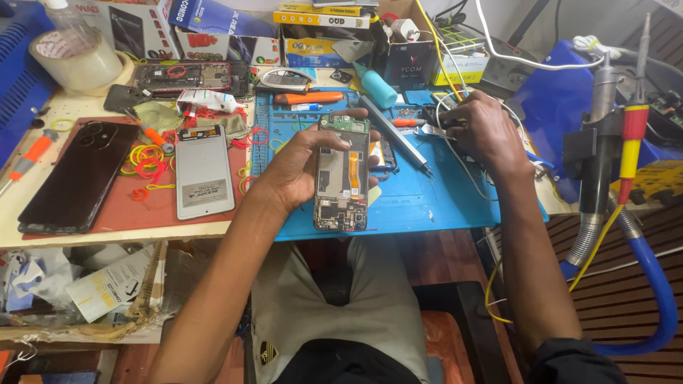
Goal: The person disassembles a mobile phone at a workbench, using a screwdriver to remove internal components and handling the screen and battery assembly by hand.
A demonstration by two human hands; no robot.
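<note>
Right now your left hand (295, 171) grips an opened smartphone (342, 174) with its back cover off, circuit boards and orange flex cable showing, held over the blue repair mat (420, 203). Your right hand (487, 131) rests farther back on the mat, fingers curled around a dark tool among white wires; what that tool is cannot be told. Just beside the phone lies a grey pen-shaped tool (395, 135). Well to the left, a black phone (78, 178) and a grey back panel (204, 171) lie on the red mat (142, 213) among coloured rubber bands (147, 158).

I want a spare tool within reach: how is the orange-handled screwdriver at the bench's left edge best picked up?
Pinch the orange-handled screwdriver across its thick orange grip, coming from above. It lies flat and slanted on the bench, clear space both sides; the thin metal tip offers little hold.
</note>
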